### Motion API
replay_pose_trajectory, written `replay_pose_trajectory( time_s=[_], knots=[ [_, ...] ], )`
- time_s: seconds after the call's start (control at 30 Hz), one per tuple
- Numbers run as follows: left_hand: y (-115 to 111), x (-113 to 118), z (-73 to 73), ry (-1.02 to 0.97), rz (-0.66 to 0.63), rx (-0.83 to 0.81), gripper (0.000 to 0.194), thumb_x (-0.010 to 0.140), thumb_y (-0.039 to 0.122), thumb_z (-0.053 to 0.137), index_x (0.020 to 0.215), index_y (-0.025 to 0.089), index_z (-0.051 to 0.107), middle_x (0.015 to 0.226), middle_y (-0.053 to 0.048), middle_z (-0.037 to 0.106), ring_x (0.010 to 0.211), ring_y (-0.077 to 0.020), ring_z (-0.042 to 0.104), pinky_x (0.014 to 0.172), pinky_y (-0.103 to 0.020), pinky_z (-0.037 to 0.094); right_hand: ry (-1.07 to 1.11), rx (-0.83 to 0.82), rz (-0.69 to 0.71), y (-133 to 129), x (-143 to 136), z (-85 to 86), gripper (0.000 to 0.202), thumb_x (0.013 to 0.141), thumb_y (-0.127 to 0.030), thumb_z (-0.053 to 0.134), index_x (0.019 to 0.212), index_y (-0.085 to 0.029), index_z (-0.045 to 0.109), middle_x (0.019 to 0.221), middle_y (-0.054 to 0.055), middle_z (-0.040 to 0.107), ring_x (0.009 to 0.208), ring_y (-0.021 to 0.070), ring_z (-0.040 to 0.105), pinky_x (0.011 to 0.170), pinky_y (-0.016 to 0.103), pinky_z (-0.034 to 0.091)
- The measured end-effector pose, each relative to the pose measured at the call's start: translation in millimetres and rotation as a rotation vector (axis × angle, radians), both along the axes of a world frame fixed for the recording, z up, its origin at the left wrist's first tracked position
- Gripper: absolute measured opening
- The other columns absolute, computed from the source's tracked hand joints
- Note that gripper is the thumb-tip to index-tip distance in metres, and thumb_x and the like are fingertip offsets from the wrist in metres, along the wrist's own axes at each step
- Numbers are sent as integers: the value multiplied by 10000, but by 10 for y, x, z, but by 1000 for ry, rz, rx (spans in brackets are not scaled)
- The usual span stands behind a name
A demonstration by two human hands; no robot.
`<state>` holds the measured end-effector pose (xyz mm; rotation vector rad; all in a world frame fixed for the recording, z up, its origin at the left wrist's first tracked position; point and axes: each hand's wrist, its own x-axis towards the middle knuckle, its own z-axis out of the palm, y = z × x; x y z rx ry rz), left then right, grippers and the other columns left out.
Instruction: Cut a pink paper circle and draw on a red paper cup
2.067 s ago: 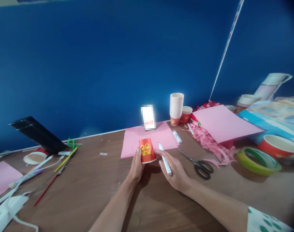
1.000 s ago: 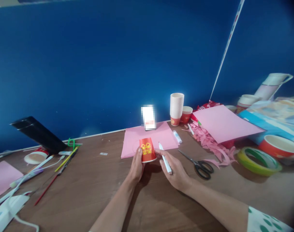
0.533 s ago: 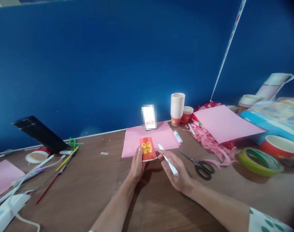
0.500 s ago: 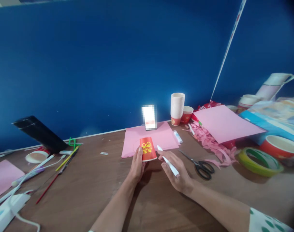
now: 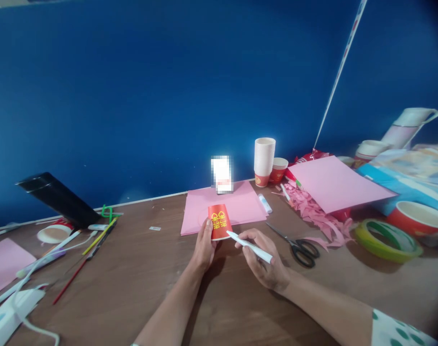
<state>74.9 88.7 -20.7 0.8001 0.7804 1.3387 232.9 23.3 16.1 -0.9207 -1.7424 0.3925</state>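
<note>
My left hand (image 5: 204, 246) grips a red paper cup (image 5: 219, 220) with yellow characters, turned upside down, its white rim toward me; the thumb shows on its left side and the other fingers are mostly hidden. In my right hand (image 5: 265, 262) is a white pen (image 5: 252, 248), held between thumb and fingers. The pen's tip points left, at the lower right edge of the cup; I cannot tell whether it touches. Behind the cup lie pink paper sheets (image 5: 240, 202), with a faint round outline on the top one. Scissors (image 5: 301, 250) with black handles lie right of my right hand.
A glue stick (image 5: 265, 204), stacked paper cups (image 5: 264, 163), pink paper shreds (image 5: 312, 206) and a roll of yellow-green tape (image 5: 384, 240) are on the right. At left are a black cylinder (image 5: 56, 199), brushes (image 5: 75, 274) and a power strip (image 5: 13, 312). A bright phone-like screen (image 5: 222, 173) stands behind.
The pen in my right hand has swung lower and to the left, its tip now at the cup's lower edge. My left hand and the cup have hardly moved.
</note>
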Motion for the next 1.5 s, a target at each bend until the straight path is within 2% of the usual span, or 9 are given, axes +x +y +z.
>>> replay_pose_trajectory(
  time_s=[0.27, 0.8, 0.97, 1.17, 1.5],
  knots=[
    [-5, 8, 37, -44, -24, 17, 335, 779, 393, 595, 1047, 193, 572, 929, -42, 616, 800, -140, 581, 759, -276, 479, -55, 38, 30, 16, -5, 43, 150, 843, -158, 445, 931, -190, 562, 826, 56, 624, 761, 173, 584, 724, 311, 479],
    [-28, 20, 90, 19, -49, 25, 303, 748, 420, 618, 935, 182, 600, 863, -31, 646, 774, -154, 601, 769, -296, 466, -67, 24, 40, 37, 6, 1, 170, 851, -180, 443, 968, -190, 564, 859, 69, 629, 789, 183, 585, 737, 324, 484],
    [-30, 25, 96, 28, -37, -1, 286, 758, 406, 612, 952, 196, 600, 885, -26, 648, 796, -152, 605, 790, -299, 463, -71, 15, 33, 46, 5, -8, 171, 848, -177, 447, 974, -191, 562, 857, 63, 624, 779, 178, 582, 739, 319, 485],
    [-21, 17, 74, 7, -63, 46, 294, 759, 417, 608, 948, 192, 608, 864, -23, 649, 781, -155, 605, 785, -306, 459, -80, 4, 62, 42, 4, 0, 200, 854, -172, 439, 1015, -192, 556, 904, 73, 629, 830, 185, 586, 765, 323, 483],
    [-33, 19, 88, 54, -37, 46, 281, 770, 403, 598, 948, 185, 604, 898, -43, 651, 795, -160, 594, 773, -285, 463, -66, 6, 17, 45, 7, -18, 180, 857, -194, 442, 994, -194, 558, 881, 66, 623, 798, 181, 587, 747, 316, 487]
  ],
)
